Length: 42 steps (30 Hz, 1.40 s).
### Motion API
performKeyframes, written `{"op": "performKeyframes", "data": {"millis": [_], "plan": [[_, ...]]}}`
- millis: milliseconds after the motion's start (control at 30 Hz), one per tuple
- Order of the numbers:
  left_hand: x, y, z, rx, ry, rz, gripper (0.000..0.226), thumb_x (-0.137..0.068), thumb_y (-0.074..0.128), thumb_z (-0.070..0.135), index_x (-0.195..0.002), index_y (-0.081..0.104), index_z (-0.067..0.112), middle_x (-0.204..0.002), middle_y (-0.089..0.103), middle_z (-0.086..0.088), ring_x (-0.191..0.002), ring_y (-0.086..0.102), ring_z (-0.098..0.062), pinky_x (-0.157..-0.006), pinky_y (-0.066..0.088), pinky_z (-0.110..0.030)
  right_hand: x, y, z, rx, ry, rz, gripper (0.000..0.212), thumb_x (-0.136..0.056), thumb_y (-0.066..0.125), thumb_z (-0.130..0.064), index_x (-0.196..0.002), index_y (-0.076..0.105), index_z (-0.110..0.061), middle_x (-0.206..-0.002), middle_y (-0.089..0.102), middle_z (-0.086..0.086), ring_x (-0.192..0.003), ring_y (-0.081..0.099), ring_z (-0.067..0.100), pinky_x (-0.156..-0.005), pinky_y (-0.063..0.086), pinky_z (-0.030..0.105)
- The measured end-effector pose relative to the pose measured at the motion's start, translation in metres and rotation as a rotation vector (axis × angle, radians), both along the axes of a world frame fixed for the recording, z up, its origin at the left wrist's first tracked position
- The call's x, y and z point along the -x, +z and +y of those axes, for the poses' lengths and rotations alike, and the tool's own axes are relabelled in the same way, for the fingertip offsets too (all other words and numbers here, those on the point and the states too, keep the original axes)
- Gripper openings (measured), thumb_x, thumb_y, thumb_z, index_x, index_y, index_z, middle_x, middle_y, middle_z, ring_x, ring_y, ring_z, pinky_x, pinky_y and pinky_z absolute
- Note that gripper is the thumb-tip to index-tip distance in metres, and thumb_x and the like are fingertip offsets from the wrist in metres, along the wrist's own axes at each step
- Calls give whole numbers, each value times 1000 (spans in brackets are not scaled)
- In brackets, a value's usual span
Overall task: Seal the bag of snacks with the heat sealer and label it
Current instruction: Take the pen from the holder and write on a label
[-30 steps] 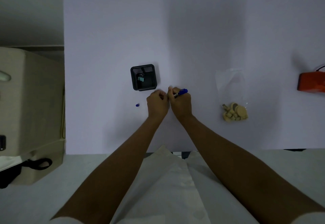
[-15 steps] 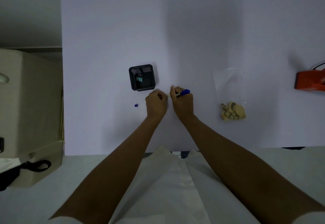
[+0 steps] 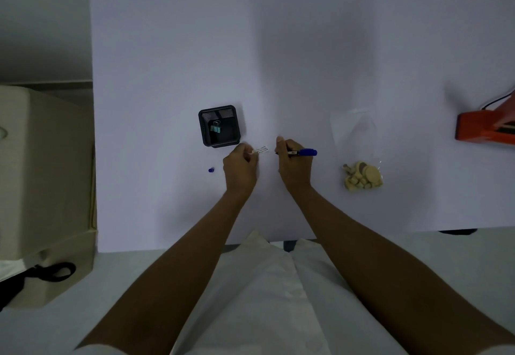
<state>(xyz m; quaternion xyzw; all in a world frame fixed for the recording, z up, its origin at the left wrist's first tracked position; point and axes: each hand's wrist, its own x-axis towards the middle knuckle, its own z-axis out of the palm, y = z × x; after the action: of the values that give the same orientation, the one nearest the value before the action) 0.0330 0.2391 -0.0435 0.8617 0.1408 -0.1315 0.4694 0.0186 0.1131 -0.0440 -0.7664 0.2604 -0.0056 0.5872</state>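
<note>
My left hand (image 3: 240,169) pinches a small white label (image 3: 261,150) with dark writing on it, held just above the table. To its right, my right hand (image 3: 293,165) grips a blue marker (image 3: 303,152) that points left. The two hands are a short gap apart. A clear bag of snacks (image 3: 359,156) lies flat to the right, with pale biscuits bunched at its near end. The orange heat sealer (image 3: 486,128) sits at the far right edge, partly cut off by the frame.
A black mesh tray (image 3: 204,128) holding a teal binder clip (image 3: 216,127) stands just beyond my left hand. The blue marker cap (image 3: 211,170) lies left of that hand. A beige box (image 3: 41,176) stands off the white table (image 3: 278,48) to the left.
My hands were together over the label; they have drawn apart. The left hand now holds the label clear, and the right hand has moved right with the marker.
</note>
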Motion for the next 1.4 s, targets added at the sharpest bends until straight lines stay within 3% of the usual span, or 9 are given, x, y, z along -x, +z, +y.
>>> {"op": "performKeyframes", "data": {"millis": [167,367,467,633,767,867,967,1167,1400], "plan": [[1,5,3,-58,-25,-21,16,-84,72,9,-97,64,6,-73,63,-2,-63,55,-8,-64,42,-10,4,4,-5,75,35,47,39,-100,53,-23,-71,60,3,-68,62,21,-66,60,35,-60,47,44],[-2,4,11,-224,-218,-29,27,-88,68,25,-111,58,14,-84,71,-7,-78,67,-21,-72,54,-31,9,10,-4,58,74,99,37,-99,54,-26,-73,62,-2,-70,64,18,-68,61,33,-61,48,41],[-1,6,14,-308,-313,-88,28,-92,61,34,-111,60,14,-78,70,-6,-73,67,-23,-69,56,-38,10,14,0,55,91,94,38,-99,55,-23,-74,61,4,-69,62,22,-67,59,36,-60,46,39],[3,10,20,-352,-368,-130,21,-97,52,29,-91,65,14,-72,69,-5,-66,65,-25,-61,52,-35,12,18,4,57,103,89,38,-98,56,-22,-75,61,7,-72,63,24,-69,59,35,-61,46,38],[9,17,24,-296,-342,-132,24,-94,57,30,-109,64,12,-79,70,-7,-70,66,-22,-64,56,-35,14,20,6,74,150,80,37,-98,57,-23,-74,60,5,-68,61,22,-64,57,32,-59,45,40],[19,23,37,-299,-302,-194,25,-93,61,32,-105,65,10,-82,68,-6,-70,63,-20,-62,54,-31,15,24,9,56,207,83,33,-97,60,-24,-75,62,1,-66,61,16,-58,53,20,-57,44,33],[28,24,57,-356,-234,-222,31,-91,64,32,-111,62,8,-98,65,-10,-84,63,-22,-68,55,-32,17,30,14,-63,199,115,30,-95,62,-25,-77,67,-2,-65,63,11,-59,56,12,-58,46,27],[29,25,89,-345,-108,-65,43,-92,65,25,-130,53,8,-122,54,-19,-108,56,-30,-85,51,-33,20,35,29,-231,146,152,29,-99,56,-19,-88,73,2,-70,67,-2,-57,60,-2,-49,44,11],[25,23,96,-187,-97,-68,16,-91,66,12,-101,72,1,-93,72,-13,-81,66,-23,-78,45,-15,16,46,45,-262,205,167,27,-99,56,-20,-86,74,-4,-69,68,-5,-57,61,-1,-49,46,11]]}}
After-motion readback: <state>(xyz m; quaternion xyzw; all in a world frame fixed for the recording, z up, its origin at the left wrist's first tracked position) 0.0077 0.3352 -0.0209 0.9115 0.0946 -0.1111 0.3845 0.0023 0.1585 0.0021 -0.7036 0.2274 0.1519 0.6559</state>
